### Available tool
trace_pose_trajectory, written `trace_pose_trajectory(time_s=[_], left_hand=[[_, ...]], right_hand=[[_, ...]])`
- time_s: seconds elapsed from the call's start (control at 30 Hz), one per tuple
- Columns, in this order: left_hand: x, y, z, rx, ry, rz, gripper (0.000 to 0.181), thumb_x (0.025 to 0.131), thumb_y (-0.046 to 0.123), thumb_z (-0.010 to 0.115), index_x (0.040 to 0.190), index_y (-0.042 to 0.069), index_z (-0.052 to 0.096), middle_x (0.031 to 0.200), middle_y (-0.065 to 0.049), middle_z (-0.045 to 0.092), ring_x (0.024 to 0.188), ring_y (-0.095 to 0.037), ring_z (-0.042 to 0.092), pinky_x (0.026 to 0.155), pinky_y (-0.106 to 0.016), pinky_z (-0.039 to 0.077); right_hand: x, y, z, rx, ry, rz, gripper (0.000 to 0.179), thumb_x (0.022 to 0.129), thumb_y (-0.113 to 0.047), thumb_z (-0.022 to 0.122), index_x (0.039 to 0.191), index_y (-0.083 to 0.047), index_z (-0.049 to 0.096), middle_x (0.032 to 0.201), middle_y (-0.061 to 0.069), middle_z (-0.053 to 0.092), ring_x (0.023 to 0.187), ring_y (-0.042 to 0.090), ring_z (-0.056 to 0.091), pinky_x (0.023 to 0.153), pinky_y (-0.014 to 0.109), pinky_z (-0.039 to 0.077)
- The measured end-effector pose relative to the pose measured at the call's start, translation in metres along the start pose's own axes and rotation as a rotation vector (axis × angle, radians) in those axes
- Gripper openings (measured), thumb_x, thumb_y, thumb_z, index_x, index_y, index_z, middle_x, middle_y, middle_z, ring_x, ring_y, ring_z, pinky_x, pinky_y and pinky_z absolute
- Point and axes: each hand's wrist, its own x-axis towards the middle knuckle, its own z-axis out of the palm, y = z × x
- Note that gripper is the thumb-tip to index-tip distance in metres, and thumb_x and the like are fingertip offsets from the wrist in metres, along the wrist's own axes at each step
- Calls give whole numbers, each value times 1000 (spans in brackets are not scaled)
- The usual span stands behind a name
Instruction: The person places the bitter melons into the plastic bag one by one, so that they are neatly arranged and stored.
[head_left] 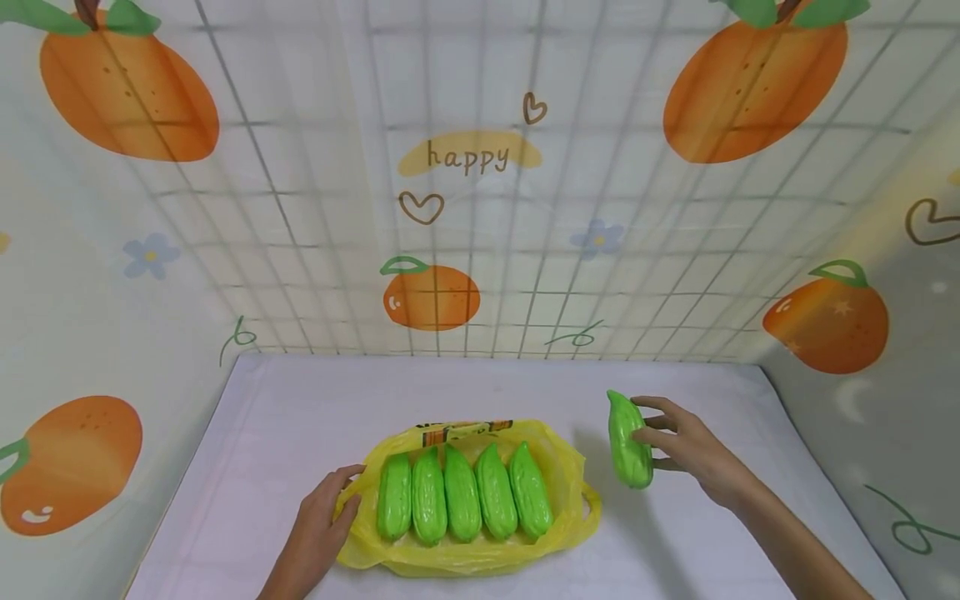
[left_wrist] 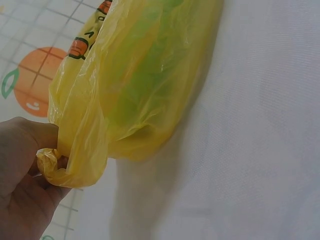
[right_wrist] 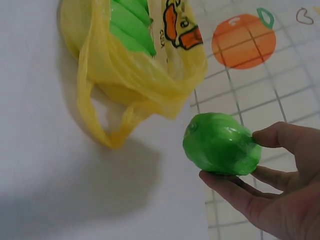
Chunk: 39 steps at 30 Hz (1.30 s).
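My right hand [head_left: 693,446] holds a glossy green gourd [head_left: 630,442] with a pointed tip, raised to the right of a yellow plastic bag [head_left: 566,450]. In the right wrist view the thumb and fingers pinch the gourd [right_wrist: 217,145] by its sides, its blunt end towards the camera. Several similar gourds [head_left: 462,496] lie side by side in the open bag, tips towards the back. At the bag's left end my left hand [head_left: 318,517] grips the plastic. The left wrist view shows thumb and fingers around the twisted handle [left_wrist: 75,170], with green showing through the bag wall.
A white cloth [head_left: 300,400] covers the table. Fabric walls [head_left: 322,250] printed with oranges and a grid stand behind and on both sides. The bag's right handle loop [head_left: 592,504] sticks out towards the right hand's side.
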Motion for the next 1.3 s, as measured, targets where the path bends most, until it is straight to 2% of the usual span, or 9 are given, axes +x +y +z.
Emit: trace_pose_trajectory(time_s=[0.4, 0.57, 0.73, 1.07, 1.3], left_hand=[[-2, 3, 0, 0, 0, -14, 39, 89, 11, 59, 125, 24, 49, 110, 6, 55, 103, -12, 52, 89, -40, 44], [-3, 3, 0, -4, 0, -12, 39, 89, 11, 59, 125, 24, 49, 112, 6, 55, 105, -13, 52, 90, -40, 43], [-2, 3, 0, -7, -5, -13, 39, 89, 11, 59, 125, 24, 49, 114, 5, 55, 106, -13, 51, 90, -41, 43], [-2, 4, -1, -9, -2, -8, 38, 89, 11, 58, 125, 22, 49, 109, 6, 56, 103, -12, 52, 89, -40, 43], [-1, 5, -1, -3, -2, 1, 38, 89, 11, 58, 124, 22, 49, 109, 6, 56, 103, -13, 52, 89, -40, 44]], right_hand=[[3, -17, 30, 134, -108, -11, 51, 90, -22, 58, 135, -14, 36, 125, 20, 45, 102, 29, 56, 86, 44, 46], [4, -21, 45, 166, -151, -19, 52, 89, -19, 59, 135, -13, 36, 126, 19, 46, 104, 28, 55, 88, 42, 46], [6, -22, 59, 199, -170, 18, 56, 86, -16, 61, 136, -13, 35, 122, 21, 48, 99, 28, 58, 87, 42, 46], [9, -24, 84, 209, -219, -8, 57, 86, -14, 62, 135, -11, 35, 123, 25, 44, 98, 29, 58, 83, 43, 48], [16, -24, 104, 193, -256, -2, 56, 85, -15, 63, 134, -11, 36, 122, 22, 45, 100, 27, 56, 83, 44, 48]])
